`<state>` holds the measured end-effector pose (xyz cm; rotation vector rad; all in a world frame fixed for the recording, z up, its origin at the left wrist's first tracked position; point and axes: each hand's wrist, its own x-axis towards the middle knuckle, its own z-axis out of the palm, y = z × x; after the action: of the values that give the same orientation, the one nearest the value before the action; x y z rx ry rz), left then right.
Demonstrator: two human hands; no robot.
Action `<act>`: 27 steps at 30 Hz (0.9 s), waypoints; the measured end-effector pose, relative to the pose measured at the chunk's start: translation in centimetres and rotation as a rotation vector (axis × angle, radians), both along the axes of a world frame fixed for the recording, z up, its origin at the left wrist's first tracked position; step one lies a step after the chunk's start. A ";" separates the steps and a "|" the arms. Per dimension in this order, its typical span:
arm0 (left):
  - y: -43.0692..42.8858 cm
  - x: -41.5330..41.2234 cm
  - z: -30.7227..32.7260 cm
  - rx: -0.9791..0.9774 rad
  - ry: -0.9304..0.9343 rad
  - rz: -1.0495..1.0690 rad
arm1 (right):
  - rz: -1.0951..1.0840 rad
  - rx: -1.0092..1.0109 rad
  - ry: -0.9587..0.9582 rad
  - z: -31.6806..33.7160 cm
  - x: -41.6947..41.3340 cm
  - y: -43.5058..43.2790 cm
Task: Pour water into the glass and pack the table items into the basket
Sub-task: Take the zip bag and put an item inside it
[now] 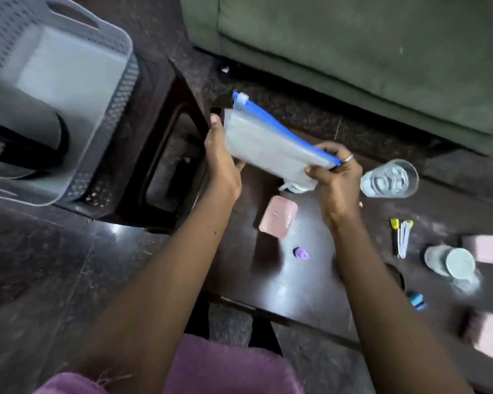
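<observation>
Both hands hold a grey zip pouch above the dark table.

The left hand (221, 159) grips the pouch (271, 143) at its left edge, the right hand (335, 177) pinches its lower right corner by the blue zip. The glass (390, 179), seemingly holding water, stands right of centre; the grey basket (54, 89) sits upper left.

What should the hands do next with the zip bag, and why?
Probably carry the zip bag left and drop it into the grey basket. Both the left hand and right hand hold it above the table, and the glass already looks filled with water.
</observation>
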<state>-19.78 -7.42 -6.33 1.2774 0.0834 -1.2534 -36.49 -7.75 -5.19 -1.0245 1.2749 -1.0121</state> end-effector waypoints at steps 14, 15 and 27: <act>9.6 -5.5 -4.7 -0.014 -0.052 -0.576 | -0.056 0.270 -0.032 -4.7 -9.9 10.9; 9.6 -5.6 -4.9 0.000 -0.048 -0.612 | -0.064 0.291 -0.064 -5.0 -10.4 11.1; 9.7 -5.6 -7.3 0.116 -0.306 -0.814 | -0.104 0.419 0.095 -7.3 -11.9 10.0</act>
<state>-25.34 2.31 -13.58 1.6625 -0.6510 -1.7209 -48.36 2.29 -12.48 -0.6941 1.5517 -0.7341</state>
